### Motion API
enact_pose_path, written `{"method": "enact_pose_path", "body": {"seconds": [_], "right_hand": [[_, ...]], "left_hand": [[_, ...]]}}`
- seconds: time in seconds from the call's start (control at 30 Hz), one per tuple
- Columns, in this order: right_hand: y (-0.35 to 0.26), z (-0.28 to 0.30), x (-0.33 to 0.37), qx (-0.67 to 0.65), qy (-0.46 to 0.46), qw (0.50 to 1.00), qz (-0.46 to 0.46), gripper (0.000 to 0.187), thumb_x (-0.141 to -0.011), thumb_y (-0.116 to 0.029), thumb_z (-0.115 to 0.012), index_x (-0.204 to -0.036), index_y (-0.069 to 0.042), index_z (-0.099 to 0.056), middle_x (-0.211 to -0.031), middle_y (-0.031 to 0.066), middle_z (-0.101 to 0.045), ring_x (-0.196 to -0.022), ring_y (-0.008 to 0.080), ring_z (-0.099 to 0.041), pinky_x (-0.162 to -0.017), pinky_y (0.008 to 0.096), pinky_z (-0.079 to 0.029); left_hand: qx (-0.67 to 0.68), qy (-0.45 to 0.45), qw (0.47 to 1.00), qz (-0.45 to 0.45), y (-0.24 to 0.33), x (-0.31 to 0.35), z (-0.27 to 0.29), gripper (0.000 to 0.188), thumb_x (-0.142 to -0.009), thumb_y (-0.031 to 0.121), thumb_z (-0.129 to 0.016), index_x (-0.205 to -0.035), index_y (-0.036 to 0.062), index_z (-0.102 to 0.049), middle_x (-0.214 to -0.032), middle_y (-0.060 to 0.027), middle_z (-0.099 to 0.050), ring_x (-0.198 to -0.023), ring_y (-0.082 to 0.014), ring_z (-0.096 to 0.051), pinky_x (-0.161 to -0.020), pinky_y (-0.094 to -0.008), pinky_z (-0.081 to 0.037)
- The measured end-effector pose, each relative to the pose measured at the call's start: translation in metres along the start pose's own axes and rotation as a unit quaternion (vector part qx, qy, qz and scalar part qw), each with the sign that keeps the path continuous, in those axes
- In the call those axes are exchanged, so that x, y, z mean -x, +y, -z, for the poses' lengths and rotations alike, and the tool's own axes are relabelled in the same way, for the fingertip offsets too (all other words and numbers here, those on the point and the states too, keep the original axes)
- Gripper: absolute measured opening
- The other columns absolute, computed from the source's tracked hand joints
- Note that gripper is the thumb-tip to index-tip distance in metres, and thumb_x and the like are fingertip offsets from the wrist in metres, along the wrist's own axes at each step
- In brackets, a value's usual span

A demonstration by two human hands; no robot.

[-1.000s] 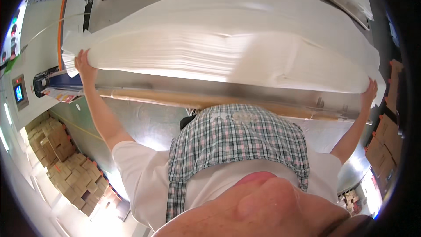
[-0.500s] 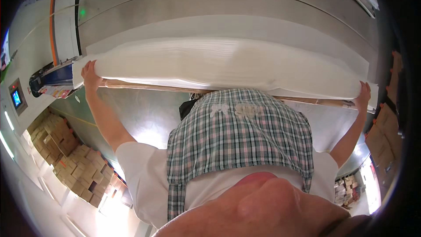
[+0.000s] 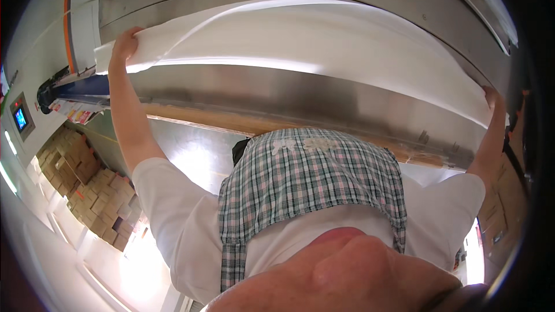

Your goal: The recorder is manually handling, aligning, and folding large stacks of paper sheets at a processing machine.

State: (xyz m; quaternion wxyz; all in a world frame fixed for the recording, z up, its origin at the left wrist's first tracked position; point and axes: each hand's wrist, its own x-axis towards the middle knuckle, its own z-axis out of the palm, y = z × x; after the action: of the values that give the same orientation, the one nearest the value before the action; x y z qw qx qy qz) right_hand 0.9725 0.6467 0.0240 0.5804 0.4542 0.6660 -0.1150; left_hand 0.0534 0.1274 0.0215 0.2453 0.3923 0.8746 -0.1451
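A long, soft white sheet (image 3: 300,40) stretches across a grey metal machine bed in front of me, its near edge bowed and its upper part folded over. At its left end my left hand (image 3: 126,45) is closed on the sheet, with the fingertips curled over it. My right hand (image 3: 493,99) is closed at the opposite end, partly hidden by the sheet and its own wrist. Both arms are spread wide and reach forward. Whether the material is fabric or foam I cannot tell.
Bare metal bed (image 3: 277,89) shows below the sheet, ending in a brown front edge (image 3: 231,121) close to my checked apron (image 3: 312,179). At left stand a white machine housing with a small lit screen (image 3: 21,117) and a dark blue part (image 3: 84,88). Stacked cardboard boxes (image 3: 95,196) lie beyond.
Both hands have moved forward, away from my body, carrying the sheet over the bed. Its near edge has drawn back from the front edge, exposing metal. A fold now shows along the sheet's upper part.
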Motion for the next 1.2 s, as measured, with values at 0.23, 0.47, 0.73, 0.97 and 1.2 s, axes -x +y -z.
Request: {"method": "enact_pose_path", "body": {"seconds": [0.23,0.47,0.73,0.97,1.2], "right_hand": [[0.018,-0.028,-0.006,-0.176,0.313,0.932,0.037,0.035,-0.081,-0.005,-0.049,-0.116,-0.004,-0.052,-0.117,0.0124,-0.053,-0.111,0.0244,-0.049,-0.093,0.0345,-0.036],[-0.231,0.086,0.142,-0.402,0.271,0.734,0.476,0.048,-0.082,-0.016,-0.057,-0.126,-0.006,-0.042,-0.124,0.0067,-0.046,-0.106,0.0156,-0.048,-0.094,0.029,-0.037],[-0.369,0.116,0.217,-0.279,0.506,0.683,0.446,0.02,-0.075,-0.003,-0.059,-0.095,-0.004,-0.054,-0.08,0.0075,-0.053,-0.07,0.0173,-0.053,-0.061,0.0292,-0.044],[-0.402,0.071,0.254,-0.216,0.56,0.698,0.39,0.013,-0.075,0.0,-0.057,-0.087,-0.003,-0.052,-0.098,0.0071,-0.054,-0.09,0.0226,-0.052,-0.067,0.0297,-0.045],[-0.434,0.066,0.272,-0.239,0.583,0.705,0.325,0.023,-0.072,0.002,-0.057,-0.094,-0.003,-0.053,-0.105,0.0101,-0.053,-0.1,0.0286,-0.049,-0.087,0.0358,-0.04]], "left_hand": [[0.191,0.365,0.895,-0.171,0.097,0.088,0.026,0.028,-0.082,0.003,-0.045,-0.104,0.0099,-0.061,-0.098,-0.0064,-0.064,-0.093,-0.0194,-0.06,-0.084,-0.0308,-0.044],[0.233,0.208,0.81,-0.497,0.299,0.204,-0.023,0.03,-0.078,0.014,-0.059,-0.107,0.0102,-0.057,-0.109,-0.0098,-0.056,-0.107,-0.0261,-0.05,-0.095,-0.0438,-0.035],[0.107,0.347,0.915,-0.174,0.153,0.143,-0.046,0.026,-0.078,0.023,-0.055,-0.101,0.0111,-0.059,-0.104,-0.0136,-0.058,-0.094,-0.0323,-0.053,-0.082,-0.0452,-0.039],[-0.026,0.239,0.968,0.066,0.001,0.093,-0.033,0.029,-0.08,0.027,-0.052,-0.098,0.0072,-0.061,-0.099,-0.0167,-0.06,-0.094,-0.0352,-0.055,-0.082,-0.0445,-0.042],[-0.002,0.383,0.919,0.091,-0.062,0.069,-0.027,0.046,-0.086,0.043,-0.042,-0.123,0.0156,-0.047,-0.128,-0.0115,-0.044,-0.12,-0.0323,-0.038,-0.094,-0.0622,-0.024]]}}
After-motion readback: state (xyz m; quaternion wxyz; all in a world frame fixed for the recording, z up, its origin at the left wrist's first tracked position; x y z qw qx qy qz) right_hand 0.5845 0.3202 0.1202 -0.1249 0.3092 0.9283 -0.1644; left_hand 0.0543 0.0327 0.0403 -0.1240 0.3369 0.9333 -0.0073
